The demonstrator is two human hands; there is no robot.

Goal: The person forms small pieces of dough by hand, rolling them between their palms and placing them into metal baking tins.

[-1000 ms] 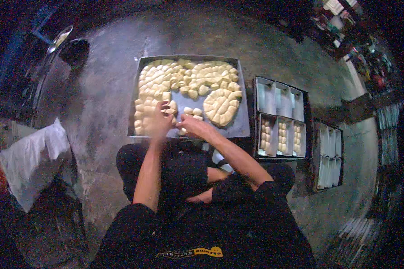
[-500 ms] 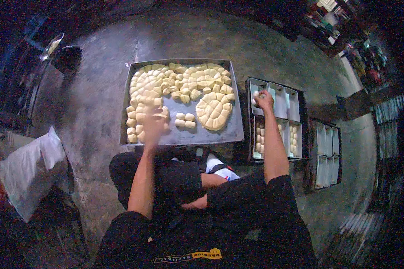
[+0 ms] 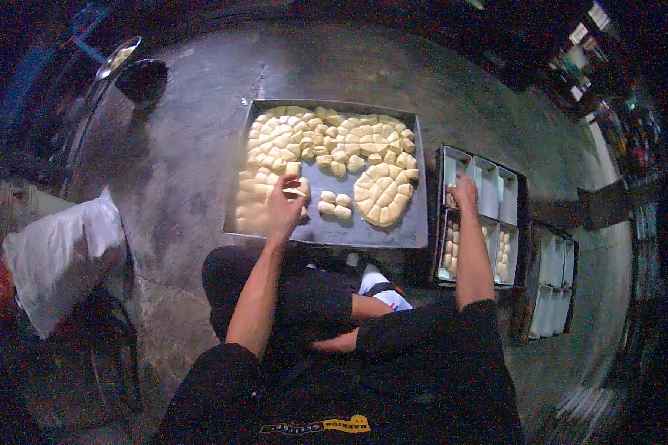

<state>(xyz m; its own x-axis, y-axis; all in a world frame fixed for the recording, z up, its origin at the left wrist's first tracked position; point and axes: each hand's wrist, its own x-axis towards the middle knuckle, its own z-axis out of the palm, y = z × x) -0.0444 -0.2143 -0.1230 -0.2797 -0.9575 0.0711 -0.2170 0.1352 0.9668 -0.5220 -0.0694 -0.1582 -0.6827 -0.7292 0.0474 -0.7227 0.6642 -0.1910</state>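
Observation:
My left hand (image 3: 288,194) is over the cut dough at the left of a large metal tray (image 3: 323,236), fingers curved and apart, touching the pieces. A small cluster of dough pieces (image 3: 335,205) lies on bare metal beside it; cut rounds (image 3: 384,194) and loose pieces fill much of the tray. My right hand (image 3: 464,191) is inside the upper-left compartment of a dark-framed set of white-lined moulds (image 3: 486,178), fingers closed on small dough pieces (image 3: 450,197). Rows of dough pieces (image 3: 503,252) sit in the lower compartments.
A second set of moulds (image 3: 549,267) stands farther right. At left a pale plastic sheet (image 3: 63,259) drapes over a dark stand. A black bucket (image 3: 142,81) and a shiny bowl (image 3: 117,58) are at upper left. My crossed legs are below the tray.
My right hand has moved from the dough tray rightward into the upper mould compartment, leaving the small cluster uncovered. My left hand stays over the left-side dough, its fingers shifting.

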